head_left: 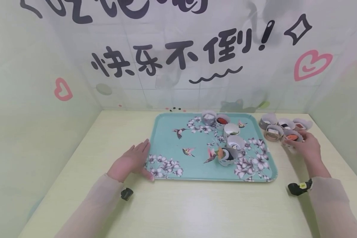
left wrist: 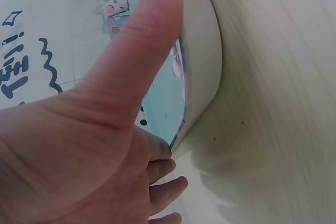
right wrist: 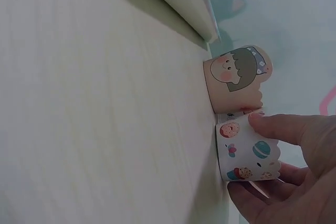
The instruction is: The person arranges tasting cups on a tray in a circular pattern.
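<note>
A: What are the hands doing?
B: The right hand (head_left: 310, 148) grips a patterned cup (right wrist: 249, 153), thumb on one side and fingers on the other. The cup is at the table's right, beside the tray (head_left: 166, 138); an orange piece (head_left: 293, 137) sits inside. The left hand (head_left: 131, 160) lies against the tray's left edge, fingers mostly straight, thumb on the rim at the near corner.

A: What stands around the gripped cup?
B: Four others, close together. Just to its left is a tan cup (right wrist: 231, 80) with a cartoon face, holding something white. Behind are a grey cup (head_left: 268, 123), its contents hard to tell, a middle cup (head_left: 286, 123) with something dark and white, and a far-right cup (head_left: 306, 124) with something reddish.

A: And on the tray?
B: Five cups in a bent line, right of centre. From the back: a speckled cup (head_left: 209, 122) with whitish pieces; a second cup (head_left: 223, 127) with something red; a third cup (head_left: 230, 128) with something greenish; a fourth cup (head_left: 236, 139), contents unclear; and a front cup (head_left: 228, 162) with orange, white and black pieces, the orange one poking over the rim.
</note>
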A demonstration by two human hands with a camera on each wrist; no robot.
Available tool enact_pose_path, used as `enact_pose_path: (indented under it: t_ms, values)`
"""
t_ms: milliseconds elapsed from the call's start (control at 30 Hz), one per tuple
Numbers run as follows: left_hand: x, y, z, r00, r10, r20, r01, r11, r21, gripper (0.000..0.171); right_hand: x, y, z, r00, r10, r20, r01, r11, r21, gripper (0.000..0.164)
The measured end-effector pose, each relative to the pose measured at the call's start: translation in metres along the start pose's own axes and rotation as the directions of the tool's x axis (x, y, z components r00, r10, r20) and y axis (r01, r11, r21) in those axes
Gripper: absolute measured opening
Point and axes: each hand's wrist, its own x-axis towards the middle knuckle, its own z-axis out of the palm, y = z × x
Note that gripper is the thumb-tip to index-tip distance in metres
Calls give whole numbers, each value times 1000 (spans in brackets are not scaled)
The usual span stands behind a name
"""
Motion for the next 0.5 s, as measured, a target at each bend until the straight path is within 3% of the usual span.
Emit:
enact_pose_path:
  t_ms: [200, 500]
  values:
    - [-1, 0, 0, 1000, -1, -3, 1, 1000, 0, 137, -1, 2, -1, 999, 44, 20, -45, 999, 17, 80]
    - [-4, 3, -2, 1000, 0, -3, 0, 1000, -11, 137, -8, 0, -4, 1000, 19, 20, -19, 1000, -11, 82]
